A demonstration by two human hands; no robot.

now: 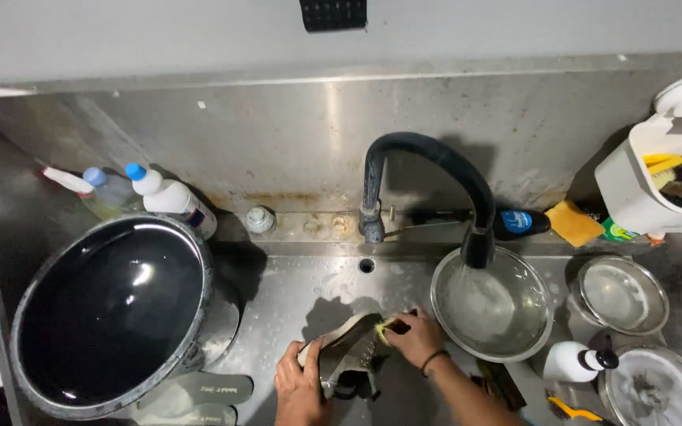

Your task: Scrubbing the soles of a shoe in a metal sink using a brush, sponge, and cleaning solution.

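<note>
Low in the steel sink (294,292), my left hand (300,385) grips a grey shoe (345,351) by its side. My right hand (414,338) presses a small brush with yellow bristles (392,325) against the shoe's upper front. A dark band sits on my right wrist. A black hose faucet (436,170) arches above and runs water into a steel bowl (492,306) just right of my right hand.
A large black basin (112,308) fills the left side, with shoe insoles (211,390) below it. Cleaner bottles (169,199) stand at the back left. To the right are a white pump bottle (574,361), two more steel bowls (623,293), a yellow sponge (574,223) and a white brush caddy (649,185).
</note>
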